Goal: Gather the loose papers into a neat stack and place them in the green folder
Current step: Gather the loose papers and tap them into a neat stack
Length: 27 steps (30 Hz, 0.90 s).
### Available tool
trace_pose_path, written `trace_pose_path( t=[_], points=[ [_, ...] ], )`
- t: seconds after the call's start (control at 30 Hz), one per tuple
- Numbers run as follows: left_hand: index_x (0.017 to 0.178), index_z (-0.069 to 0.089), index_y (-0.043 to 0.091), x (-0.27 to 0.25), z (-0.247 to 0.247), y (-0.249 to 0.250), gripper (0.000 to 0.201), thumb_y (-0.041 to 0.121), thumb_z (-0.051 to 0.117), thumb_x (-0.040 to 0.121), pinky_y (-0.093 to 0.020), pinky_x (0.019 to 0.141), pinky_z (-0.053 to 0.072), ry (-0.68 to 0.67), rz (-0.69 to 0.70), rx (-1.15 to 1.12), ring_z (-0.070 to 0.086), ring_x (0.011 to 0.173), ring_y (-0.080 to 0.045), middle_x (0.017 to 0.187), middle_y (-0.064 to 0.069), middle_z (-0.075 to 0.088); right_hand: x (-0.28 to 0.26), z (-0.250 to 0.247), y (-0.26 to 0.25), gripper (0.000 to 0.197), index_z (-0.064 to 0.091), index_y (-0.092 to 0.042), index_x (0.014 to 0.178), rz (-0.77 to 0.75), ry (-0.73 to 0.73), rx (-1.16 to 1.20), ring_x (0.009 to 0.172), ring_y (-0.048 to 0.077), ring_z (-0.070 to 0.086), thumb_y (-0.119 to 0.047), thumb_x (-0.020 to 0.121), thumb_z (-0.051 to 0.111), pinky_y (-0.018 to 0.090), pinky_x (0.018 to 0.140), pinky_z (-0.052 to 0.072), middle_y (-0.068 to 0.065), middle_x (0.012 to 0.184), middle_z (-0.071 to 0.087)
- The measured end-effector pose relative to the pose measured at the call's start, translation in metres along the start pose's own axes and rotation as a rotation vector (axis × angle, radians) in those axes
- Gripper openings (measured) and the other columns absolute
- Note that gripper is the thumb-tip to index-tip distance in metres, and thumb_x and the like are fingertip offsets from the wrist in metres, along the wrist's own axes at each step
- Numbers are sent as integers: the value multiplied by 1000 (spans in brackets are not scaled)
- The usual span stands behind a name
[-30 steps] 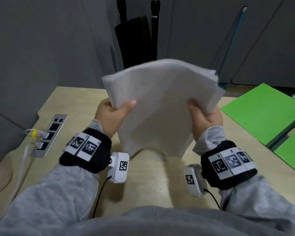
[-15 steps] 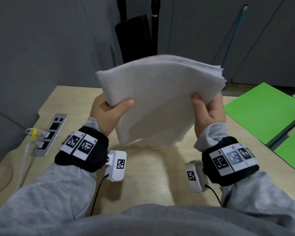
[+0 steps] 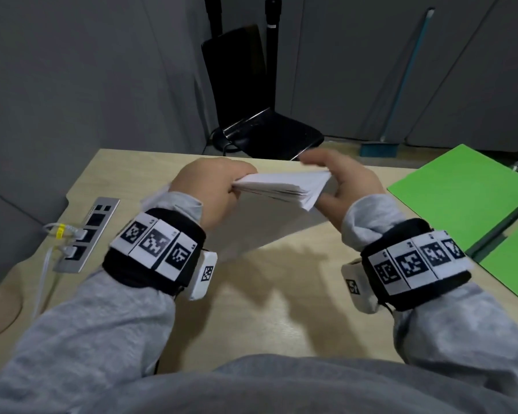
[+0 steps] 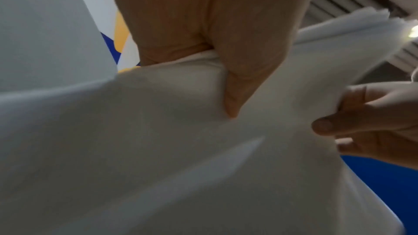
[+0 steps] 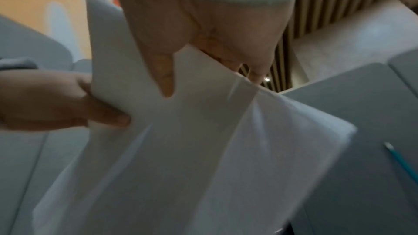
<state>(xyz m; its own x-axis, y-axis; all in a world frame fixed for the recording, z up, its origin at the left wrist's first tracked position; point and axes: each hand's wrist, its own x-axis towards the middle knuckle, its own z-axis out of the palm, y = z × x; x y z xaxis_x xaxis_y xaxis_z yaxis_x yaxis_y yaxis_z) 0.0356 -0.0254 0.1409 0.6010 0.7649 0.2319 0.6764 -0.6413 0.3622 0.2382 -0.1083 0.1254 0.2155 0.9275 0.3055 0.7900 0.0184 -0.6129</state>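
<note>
Clearly gripped: papers point(image 3: 281, 186) pinched by left hand point(image 3: 213, 189) and, seemingly, right hand point(image 3: 341, 183); sagging sheets may slide askew before green folder point(image 3: 461, 198).

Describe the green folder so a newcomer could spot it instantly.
Start at the wooden desk in the head view and go to its right edge, past the right hand. The green folder lies open and flat there, two bright green panels split by a dark spine. It is the only green thing; the paper stack beside it is white and held up.
</note>
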Motion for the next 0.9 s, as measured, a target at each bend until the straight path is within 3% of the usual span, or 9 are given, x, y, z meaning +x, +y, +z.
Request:
trace_pose_path(
  t=[0.1,0.23,0.3,0.4,0.47,0.53,0.63,0.77,0.9],
  points=[
    [108,66,31,-4,13,-19,37,13,53,78,-37,90,49,173,-77,-118,63,102,-21,106,4,72,2,4,12,21,63,-40,77,232,13,248,74,12,59,-21,84,62,19,62,45,-8,77,65],
    [140,36,24,-16,26,-72,78,36,71,71,-43,112,32,394,-364,-89,38,135,-26,145,-8,43,-5,2,43,15,66,-22,94,347,141,592,65,-1,63,-10,89,59,10,58,48,-10,74,70],
    [148,19,22,-25,31,-93,101,35,79,68,-39,115,27,384,-588,-334,31,140,-23,152,-9,32,-8,-2,52,19,64,-19,87,373,203,761,57,-6,63,-2,89,56,10,57,49,-16,63,71],
    [144,23,26,-32,37,-103,90,27,78,73,-42,102,37,312,-775,-818,47,126,-17,137,0,52,-11,-4,56,25,61,-18,77,413,237,910,50,-1,62,4,88,53,12,53,49,-14,54,69],
    [122,49,21,-31,40,-104,46,10,68,82,-37,89,42,245,-717,-995,64,107,-12,108,11,70,-12,-2,54,26,60,-16,77,424,239,934,48,-2,62,7,87,52,12,52,49,-14,52,68],
    [101,58,20,-26,41,-101,24,2,60,86,-41,87,50,266,-635,-1013,71,90,-9,90,11,76,-12,3,52,27,60,-16,79,420,240,917,52,-3,63,8,87,51,12,55,50,-16,55,69],
    [102,60,21,-19,37,-82,21,8,55,86,-43,90,54,351,-544,-1000,69,94,-17,100,1,71,-13,11,46,29,59,-23,83,423,307,885,53,-7,62,4,89,51,13,55,50,-20,57,69],
    [95,56,30,-15,36,-55,31,0,51,90,-12,72,50,477,-420,-966,64,80,9,85,22,70,-19,22,42,26,59,-26,87,421,441,869,57,-8,62,-1,90,52,12,55,50,-21,62,69],
    [106,55,26,-30,57,-65,31,11,60,79,-27,81,52,379,-467,-932,64,90,-5,94,16,69,-37,34,59,27,54,-18,107,491,405,781,57,-14,59,0,88,57,4,52,45,-12,78,64]
  ],
)
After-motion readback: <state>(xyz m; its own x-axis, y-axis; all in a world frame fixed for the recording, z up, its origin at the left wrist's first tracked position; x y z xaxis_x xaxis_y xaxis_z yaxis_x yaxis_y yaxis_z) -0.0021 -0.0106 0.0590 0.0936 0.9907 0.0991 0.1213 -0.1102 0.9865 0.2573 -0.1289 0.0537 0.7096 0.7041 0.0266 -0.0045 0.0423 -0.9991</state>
